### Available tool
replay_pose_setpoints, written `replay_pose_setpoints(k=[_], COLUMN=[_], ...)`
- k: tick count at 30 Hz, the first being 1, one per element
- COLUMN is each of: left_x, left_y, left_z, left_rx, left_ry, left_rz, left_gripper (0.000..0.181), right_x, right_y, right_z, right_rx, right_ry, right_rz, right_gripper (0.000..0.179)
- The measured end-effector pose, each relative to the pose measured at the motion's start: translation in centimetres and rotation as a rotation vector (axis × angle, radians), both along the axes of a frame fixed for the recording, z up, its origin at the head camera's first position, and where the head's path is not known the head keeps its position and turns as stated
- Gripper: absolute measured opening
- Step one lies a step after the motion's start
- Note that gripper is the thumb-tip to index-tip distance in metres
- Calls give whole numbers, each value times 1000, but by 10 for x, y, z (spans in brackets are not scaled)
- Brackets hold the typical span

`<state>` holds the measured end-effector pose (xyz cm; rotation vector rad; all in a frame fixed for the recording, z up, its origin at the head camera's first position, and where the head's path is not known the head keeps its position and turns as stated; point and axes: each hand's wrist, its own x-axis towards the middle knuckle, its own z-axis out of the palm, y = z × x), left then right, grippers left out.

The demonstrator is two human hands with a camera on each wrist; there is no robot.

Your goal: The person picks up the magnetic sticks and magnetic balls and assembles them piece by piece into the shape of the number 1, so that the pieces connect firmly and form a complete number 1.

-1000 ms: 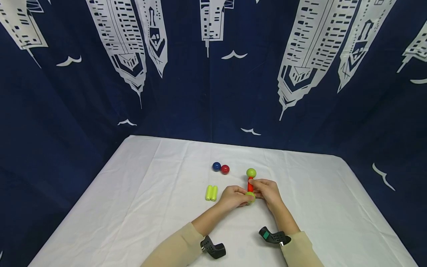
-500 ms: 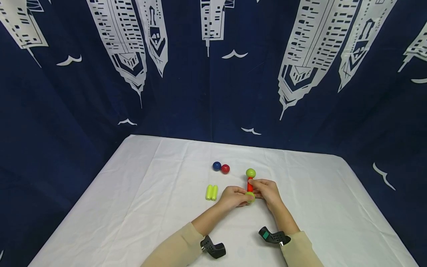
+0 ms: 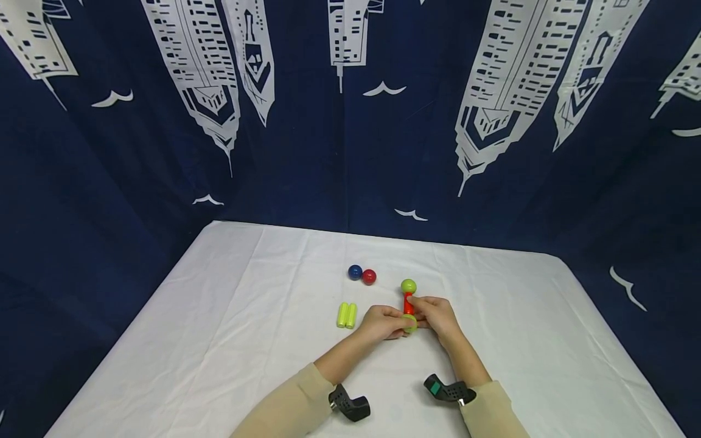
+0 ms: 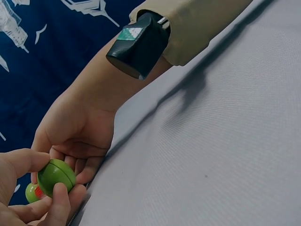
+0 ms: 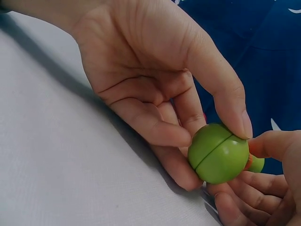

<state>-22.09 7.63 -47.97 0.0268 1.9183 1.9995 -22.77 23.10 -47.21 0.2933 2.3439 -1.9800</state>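
Observation:
A bright red rod [image 3: 408,306] has a lime-green ball at each end, like a small dumbbell. My left hand [image 3: 378,323] pinches the near green ball [image 4: 55,178] between thumb and fingers; a groove runs around this ball. With thumb and fingers, my right hand [image 3: 440,317] grips the red rod just beyond it. The far green ball [image 3: 408,286] points away from me, untouched. In the right wrist view the near ball, with the left hand [image 5: 155,80] around it, covers most of the rod.
Two yellow-green rods [image 3: 347,315] lie side by side left of the hands. Farther back, a blue ball [image 3: 355,272] and a red ball [image 3: 369,277] sit together. White cloth [image 3: 230,340] covers the table; a dark blue printed curtain [image 3: 306,170] hangs behind it.
The far end of the red rod and its green ball have swung slightly left and toward me. Both hands keep their grip.

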Motion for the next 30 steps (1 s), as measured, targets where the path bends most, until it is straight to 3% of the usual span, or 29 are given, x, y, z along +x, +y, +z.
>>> replay_pose_setpoints(k=[16, 30], left_x=[-5, -5], left_y=[0, -2], left_z=[0, -2], left_rx=[64, 93], left_ry=[-49, -26], left_rz=[-7, -24], left_gripper=[16, 16], right_x=[11, 23], right_y=[1, -1], right_z=[3, 3], right_rx=[103, 59], right_ry=[-56, -35], right_rz=[18, 31], right_gripper=[37, 39])
